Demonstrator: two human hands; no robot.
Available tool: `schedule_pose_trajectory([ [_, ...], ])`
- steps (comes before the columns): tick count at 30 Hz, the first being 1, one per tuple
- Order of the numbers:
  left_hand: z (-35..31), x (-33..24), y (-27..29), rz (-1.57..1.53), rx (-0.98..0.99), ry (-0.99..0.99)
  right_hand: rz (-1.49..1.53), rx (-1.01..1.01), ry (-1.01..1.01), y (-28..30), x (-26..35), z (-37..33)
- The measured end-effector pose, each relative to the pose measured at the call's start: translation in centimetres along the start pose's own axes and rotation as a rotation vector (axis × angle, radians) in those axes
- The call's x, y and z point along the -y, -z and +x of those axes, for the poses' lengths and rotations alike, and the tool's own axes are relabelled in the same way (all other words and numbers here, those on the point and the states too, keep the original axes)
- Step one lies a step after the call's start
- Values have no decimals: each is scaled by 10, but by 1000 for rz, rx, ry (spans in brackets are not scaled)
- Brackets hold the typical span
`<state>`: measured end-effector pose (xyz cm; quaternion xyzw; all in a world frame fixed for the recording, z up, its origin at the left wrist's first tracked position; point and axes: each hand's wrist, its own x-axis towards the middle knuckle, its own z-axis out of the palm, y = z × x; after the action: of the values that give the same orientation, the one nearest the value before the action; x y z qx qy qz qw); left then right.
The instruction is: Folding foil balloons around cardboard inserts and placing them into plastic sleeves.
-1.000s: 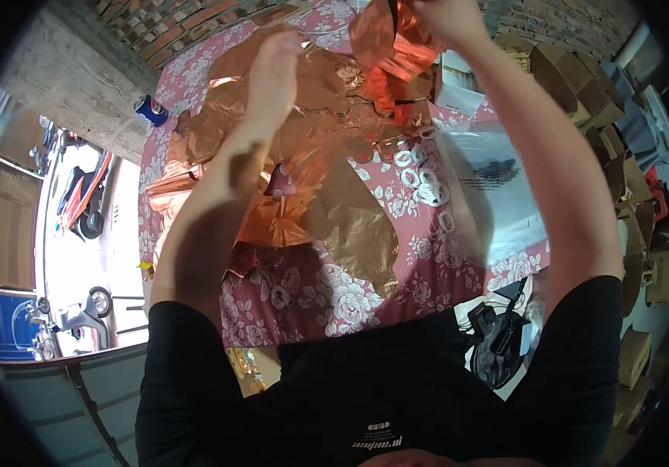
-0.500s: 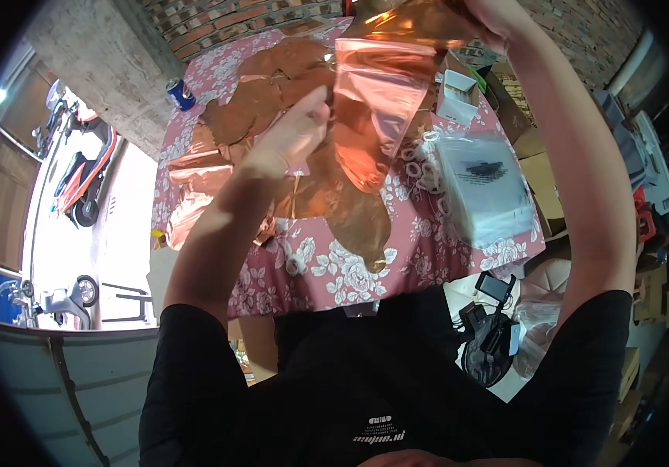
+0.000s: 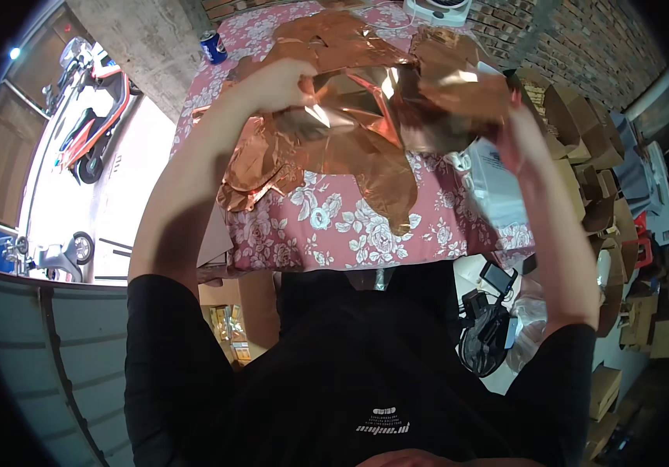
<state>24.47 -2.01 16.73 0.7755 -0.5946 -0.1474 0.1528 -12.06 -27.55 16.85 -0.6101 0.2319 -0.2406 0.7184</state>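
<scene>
Across the table I hold a shiny copper-coloured foil balloon (image 3: 354, 97), flat and creased, stretched between both hands. My left hand (image 3: 284, 84) is closed on its left edge. My right hand (image 3: 517, 136), smeared by motion, is closed at the balloon's right end, above the clear plastic bags. Other flat foil balloons lie in a heap on the table. One with a rounded end (image 3: 393, 191) reaches toward me, a crumpled one (image 3: 260, 159) lies under my left forearm, and more foil (image 3: 326, 39) spreads at the back.
A pink floral tablecloth (image 3: 326, 222) covers the table. A blue can (image 3: 213, 47) stands at the back left, a white device (image 3: 439, 11) at the back. Clear plastic bags (image 3: 498, 194) lie at the right. Cardboard boxes (image 3: 572, 117) stand beyond the right edge; a black bag (image 3: 484, 342) sits below.
The foil strip held up by my right hand has come down and spread sideways. My right hand has moved down toward me; my left hand now grips the foil's left edge.
</scene>
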Motion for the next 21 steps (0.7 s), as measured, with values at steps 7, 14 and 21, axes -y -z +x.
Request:
schedule_pose_trajectory([
  [7,26,20,-47,333,-561,-302,-245,-255,328,-15,-116,-103],
  [14,27,43,-107,340,-760,-442,-1086,35,1123,-87,-115,-149],
  [21,29,29,-83,-22,-648,-192,-891,161,878,-98,-134,-139],
])
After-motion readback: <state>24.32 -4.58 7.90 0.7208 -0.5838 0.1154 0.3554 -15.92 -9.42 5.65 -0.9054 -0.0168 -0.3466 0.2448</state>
